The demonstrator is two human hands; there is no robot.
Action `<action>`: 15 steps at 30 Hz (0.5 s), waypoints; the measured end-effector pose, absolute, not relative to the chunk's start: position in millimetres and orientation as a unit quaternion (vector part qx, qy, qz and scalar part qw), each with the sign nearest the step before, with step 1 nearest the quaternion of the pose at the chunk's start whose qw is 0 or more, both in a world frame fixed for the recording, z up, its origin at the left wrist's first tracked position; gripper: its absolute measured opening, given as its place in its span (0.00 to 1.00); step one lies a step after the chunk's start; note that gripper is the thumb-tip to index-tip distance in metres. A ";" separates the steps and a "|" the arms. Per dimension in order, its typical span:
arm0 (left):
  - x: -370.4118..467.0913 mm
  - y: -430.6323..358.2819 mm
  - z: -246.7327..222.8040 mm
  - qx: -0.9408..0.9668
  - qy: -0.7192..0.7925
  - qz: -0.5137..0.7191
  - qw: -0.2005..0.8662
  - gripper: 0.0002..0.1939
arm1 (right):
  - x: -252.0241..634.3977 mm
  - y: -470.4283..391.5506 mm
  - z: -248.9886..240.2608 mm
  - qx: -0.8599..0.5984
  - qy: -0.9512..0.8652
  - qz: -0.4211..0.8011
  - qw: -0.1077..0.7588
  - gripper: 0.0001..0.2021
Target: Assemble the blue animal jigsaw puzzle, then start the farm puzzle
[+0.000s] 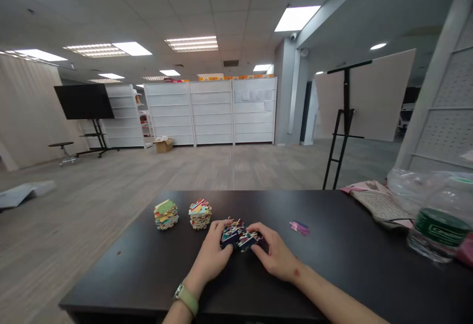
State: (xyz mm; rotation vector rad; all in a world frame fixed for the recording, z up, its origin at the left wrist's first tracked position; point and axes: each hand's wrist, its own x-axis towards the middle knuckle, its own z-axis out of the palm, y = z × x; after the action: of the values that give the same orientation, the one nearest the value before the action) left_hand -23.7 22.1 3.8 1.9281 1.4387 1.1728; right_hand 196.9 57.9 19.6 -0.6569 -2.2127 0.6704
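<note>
On the dark table [148, 275], a loose heap of dark blue, teal and white-edged jigsaw puzzle pieces [237, 235] sits between my hands. My left hand [213, 251] curls its thumb and fingers around the heap's left side. From the right, my right hand [272, 252] grips the heap in the same way, fingers behind and thumb in front. Two stacks of colourful pieces stand to the left: one topped with green [166, 214], the other with red and light blue [200, 213]. A few purple pieces [300, 228] lie flat beyond my right hand.
At the table's right edge lie a patterned cloth [380, 206], a clear plastic bag [417, 191] and a bottle with a green label [438, 233]. Beyond the table are a board on a black stand [346, 112], white shelves [210, 112] and a cardboard box [163, 145].
</note>
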 end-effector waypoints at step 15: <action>-0.8 22.3 -2.8 0.741 0.486 0.400 0.235 0.44 | 202.0 68.0 15.0 -0.229 -0.862 0.396 0.220 0.56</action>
State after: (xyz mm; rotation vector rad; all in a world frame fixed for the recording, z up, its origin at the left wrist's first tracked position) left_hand -0.8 22.3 -2.8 2.0320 1.3337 1.0971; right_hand 202.0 68.0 15.0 -0.6347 -2.3829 1.0952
